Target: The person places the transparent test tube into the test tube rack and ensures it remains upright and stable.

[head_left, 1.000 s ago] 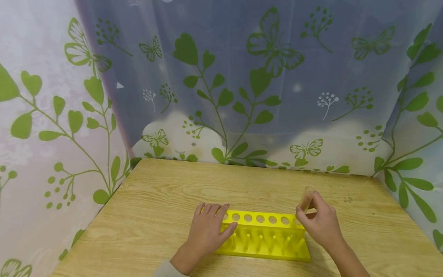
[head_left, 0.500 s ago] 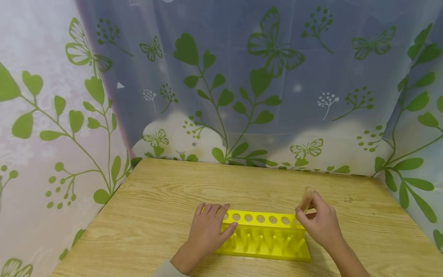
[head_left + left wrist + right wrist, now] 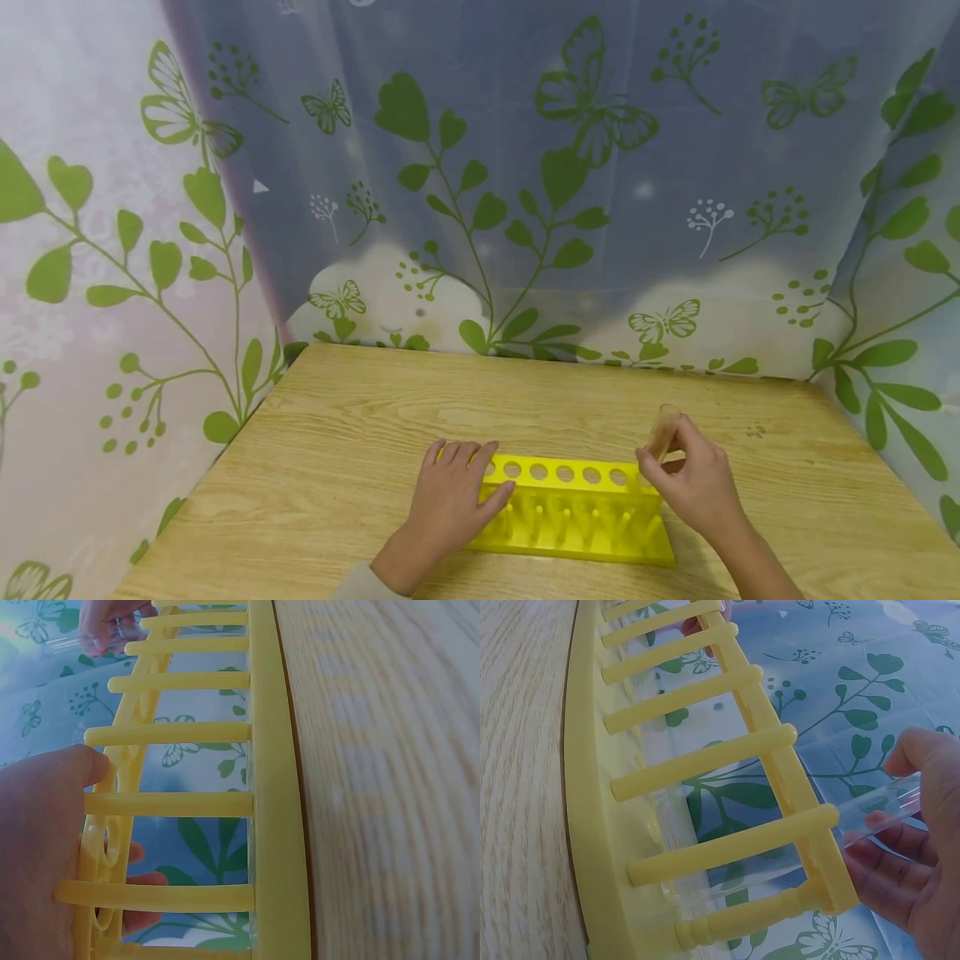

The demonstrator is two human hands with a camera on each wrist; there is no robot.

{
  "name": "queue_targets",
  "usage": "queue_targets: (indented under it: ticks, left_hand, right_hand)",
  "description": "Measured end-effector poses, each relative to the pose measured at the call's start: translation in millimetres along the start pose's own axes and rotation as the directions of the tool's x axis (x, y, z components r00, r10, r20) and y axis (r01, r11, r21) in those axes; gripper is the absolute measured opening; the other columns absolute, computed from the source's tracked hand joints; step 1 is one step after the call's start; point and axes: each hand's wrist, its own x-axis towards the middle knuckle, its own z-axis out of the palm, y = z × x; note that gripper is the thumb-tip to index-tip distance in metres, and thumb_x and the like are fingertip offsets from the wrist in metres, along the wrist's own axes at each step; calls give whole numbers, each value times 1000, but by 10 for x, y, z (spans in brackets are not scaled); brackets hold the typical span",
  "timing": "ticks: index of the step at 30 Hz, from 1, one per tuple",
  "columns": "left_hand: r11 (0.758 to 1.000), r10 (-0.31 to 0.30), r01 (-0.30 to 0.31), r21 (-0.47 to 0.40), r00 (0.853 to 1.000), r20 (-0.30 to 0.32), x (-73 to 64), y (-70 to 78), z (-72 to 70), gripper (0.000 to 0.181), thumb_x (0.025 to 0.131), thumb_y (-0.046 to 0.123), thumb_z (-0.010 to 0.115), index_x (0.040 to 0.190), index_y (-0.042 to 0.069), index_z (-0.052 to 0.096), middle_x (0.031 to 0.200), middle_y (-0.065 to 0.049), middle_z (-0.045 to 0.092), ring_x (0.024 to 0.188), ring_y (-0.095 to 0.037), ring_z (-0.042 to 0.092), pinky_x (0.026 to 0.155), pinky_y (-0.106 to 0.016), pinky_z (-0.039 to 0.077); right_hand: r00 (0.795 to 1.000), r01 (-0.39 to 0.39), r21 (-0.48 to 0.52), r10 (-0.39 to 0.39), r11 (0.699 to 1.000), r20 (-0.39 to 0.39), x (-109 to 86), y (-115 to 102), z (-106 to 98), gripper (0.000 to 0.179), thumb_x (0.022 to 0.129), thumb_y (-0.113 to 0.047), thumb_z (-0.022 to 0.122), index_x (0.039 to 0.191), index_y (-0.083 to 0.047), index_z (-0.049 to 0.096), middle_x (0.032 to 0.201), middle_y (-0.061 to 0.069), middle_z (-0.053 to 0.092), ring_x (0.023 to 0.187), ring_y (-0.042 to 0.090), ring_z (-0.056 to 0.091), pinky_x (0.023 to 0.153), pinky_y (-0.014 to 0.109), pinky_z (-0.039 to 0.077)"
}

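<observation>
A yellow test tube rack (image 3: pixel 566 475) with a row of round holes and upright pegs stands on the table. My left hand (image 3: pixel 448 500) grips the left end of its top bar, thumb in front; in the left wrist view, its fingertips (image 3: pixel 146 896) show behind the bar. At the rack's right end my right hand (image 3: pixel 697 475) pinches a clear glass test tube (image 3: pixel 665 425) between thumb and fingers. The right wrist view shows the tube (image 3: pixel 870 804) running into the end of the top bar, with its clear lower part faintly visible below. Its bottom tip is hard to make out.
The rack stands on a wood-grain table (image 3: pixel 360 400) near its front. Behind and on both sides hangs a patterned curtain (image 3: pixel 480 208) with green leaves and butterflies. A small dark mark (image 3: pixel 754 432) lies on the table right of the right hand.
My right thumb and the top of the test tube have shifted very slightly left. The left hand and the rack look still.
</observation>
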Motion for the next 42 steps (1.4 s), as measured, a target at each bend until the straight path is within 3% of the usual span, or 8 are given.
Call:
queue_targets:
  ticks: [8, 22, 28, 32, 35, 38, 42]
  left_hand:
    - [1000, -6, 6, -11, 1000, -1, -4, -18, -9, 55, 96, 57, 46, 132, 17, 59, 117, 0, 64, 108, -22, 58, 102, -48, 39]
    - [997, 8, -5, -73, 999, 37, 14, -19, -22, 57, 99, 58, 38, 135, 19, 55, 122, -1, 61, 117, -23, 53, 106, -51, 35]
    - [995, 16, -11, -99, 999, 46, 36, -18, -42, 57, 99, 58, 39, 136, 18, 55, 124, -2, 60, 118, -24, 53, 107, -54, 33]
    - [990, 21, -12, -140, 997, 67, 45, -33, -64, 57, 99, 57, 39, 138, 18, 53, 127, -2, 59, 120, -25, 52, 109, -56, 31]
    - [984, 20, -4, -178, 996, 90, 51, -50, -94, 57, 100, 57, 39, 139, 18, 52, 129, -3, 58, 122, -26, 51, 109, -58, 29]
    - [977, 14, 9, -212, 994, 107, 56, -72, -130, 55, 100, 55, 41, 140, 18, 51, 130, -4, 57, 123, -27, 50, 110, -59, 28]
    - [969, 10, 20, -248, 993, 121, 45, -96, -154, 54, 100, 52, 44, 140, 17, 51, 132, -5, 56, 125, -27, 49, 111, -60, 25]
  right_hand:
    - [999, -22, -22, 23, 1000, 26, 25, 11, 16, 29, 82, -5, 74, 84, -15, 47, 82, -5, 55, 71, 3, 58, 55, 21, 54]
    - [986, -84, -9, 85, 996, 146, 39, 2, -61, 27, 86, -16, 75, 86, -14, 48, 106, 4, 60, 83, 11, 59, 62, 23, 56]
    - [980, -103, -36, 107, 994, 168, 33, 26, -63, 28, 85, -21, 77, 92, -15, 50, 112, 5, 62, 95, 21, 61, 68, 27, 55]
    - [973, -110, -58, 119, 992, 197, 34, 37, -59, 31, 84, -26, 78, 95, -13, 52, 116, 7, 62, 103, 27, 59, 76, 38, 54]
    - [958, -116, -56, 127, 992, 256, 48, 57, -61, 45, 84, -32, 77, 114, -8, 55, 125, 14, 57, 113, 34, 54, 85, 52, 50]
    - [927, -137, -46, 144, 990, 346, 57, 88, -51, 69, 85, -39, 75, 138, -9, 44, 138, 19, 47, 125, 42, 44, 91, 63, 43]
    - [888, -137, -60, 150, 989, 435, 27, 128, -28, 81, 84, -45, 73, 147, -12, 34, 148, 19, 35, 132, 47, 35, 91, 69, 39]
